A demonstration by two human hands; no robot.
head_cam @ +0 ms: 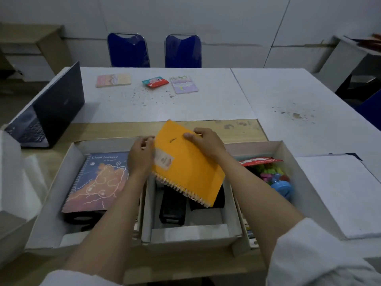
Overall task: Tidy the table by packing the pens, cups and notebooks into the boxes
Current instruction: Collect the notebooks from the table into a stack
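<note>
From the head camera, both hands hold an orange spiral notebook [186, 162] tilted above the middle box [190, 237]. The left hand [140, 156] grips its left edge with curled fingers, and the right hand [206, 144] pinches its far edge, thumb on the cover. The spiral binding faces the person, hanging over dark things inside the middle box that are too dim to name.

At 9 o'clock from the orange notebook, the left box [48, 205] holds a blue spiral notebook [97, 182] lying flat on something black. At 3 o'clock, the right box [288, 150] holds a red-topped packet [260, 162] and small bright-coloured bits.

Toward 12 o'clock, well apart on the white surface [288, 104], lie a pink notebook [113, 80], a small packet [155, 82] and a purple notebook [184, 85]. An open laptop [47, 112] stands at 10 o'clock. Two blue chairs [154, 51] stand beyond the far edge.
</note>
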